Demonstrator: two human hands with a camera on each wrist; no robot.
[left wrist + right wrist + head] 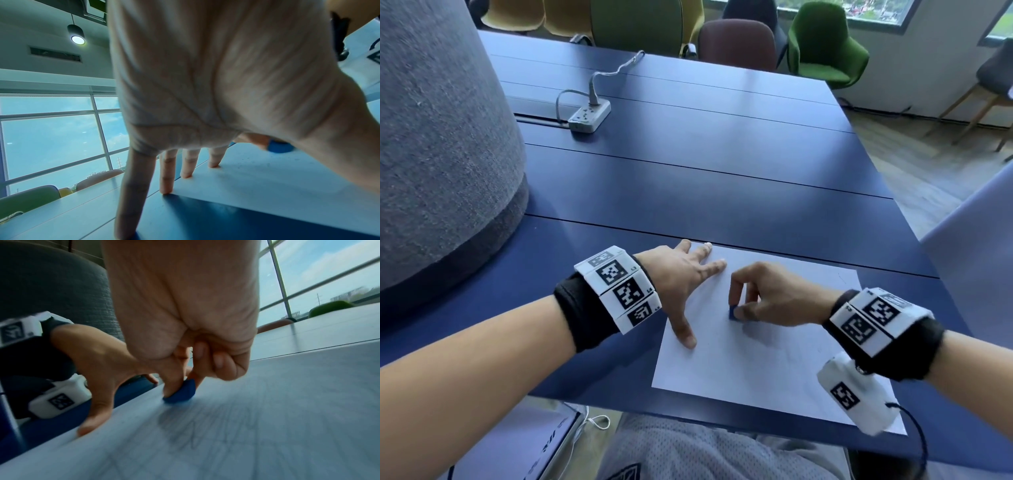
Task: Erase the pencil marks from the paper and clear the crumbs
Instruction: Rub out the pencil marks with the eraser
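One small blue rubber eraser [732, 313] is pinched between the thumb and bent fingers of my right hand [767, 298], its lower edge touching the white sheet of paper [722, 373]. Faint grey pencil marks [205, 431] lie on the paper just under this hand. My left hand [681, 274] presses flat, fingers spread and straight, on the paper's left edge. Both rest on the dark blue table [722, 171].
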